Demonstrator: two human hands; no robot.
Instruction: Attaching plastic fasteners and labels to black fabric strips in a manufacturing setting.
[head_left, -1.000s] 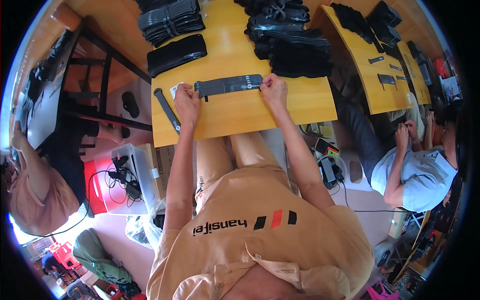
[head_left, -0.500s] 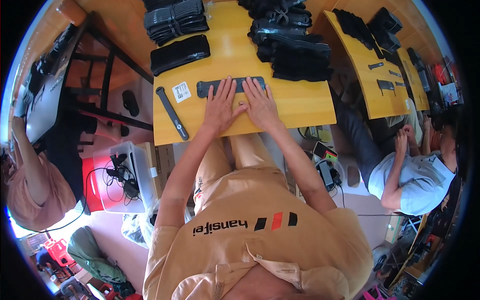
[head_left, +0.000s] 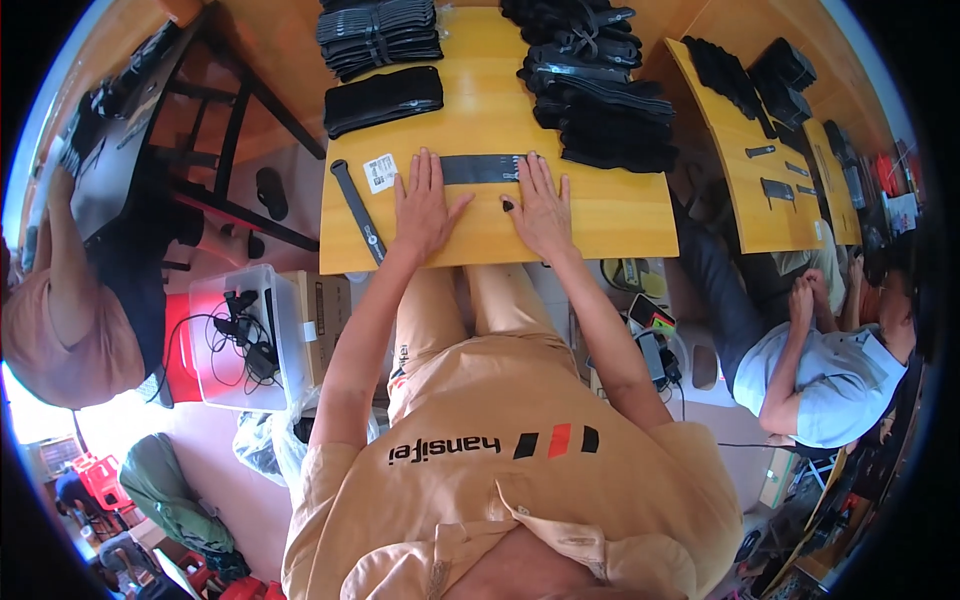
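A flat dark grey strap point(head_left: 478, 170) lies crosswise on the yellow tabletop point(head_left: 480, 225), with white print near its right end. My left hand point(head_left: 424, 212) lies flat over its left end, fingers stretched and thumb apart. On the right end rests my right hand point(head_left: 543, 212), fingers also stretched out flat. A small black thing point(head_left: 508, 205), too small to name, shows at my right thumb. The strap's ends are covered by my fingers. Left of my left hand, a narrow dark strap point(head_left: 357, 210) with a rounded end lies slanted beside a white printed label point(head_left: 381, 173).
A folded black bundle point(head_left: 384, 101) and a tied stack of dark straps point(head_left: 380, 38) lie at the far left. More black bundles point(head_left: 600, 105) are piled at the far right. People sit at side tables; a clear bin with cables point(head_left: 246, 335) stands at lower left.
My hands have moved apart, from side by side on the strap to its two ends, baring its middle. The small black thing now shows at my right thumb. The whole view has shifted slightly.
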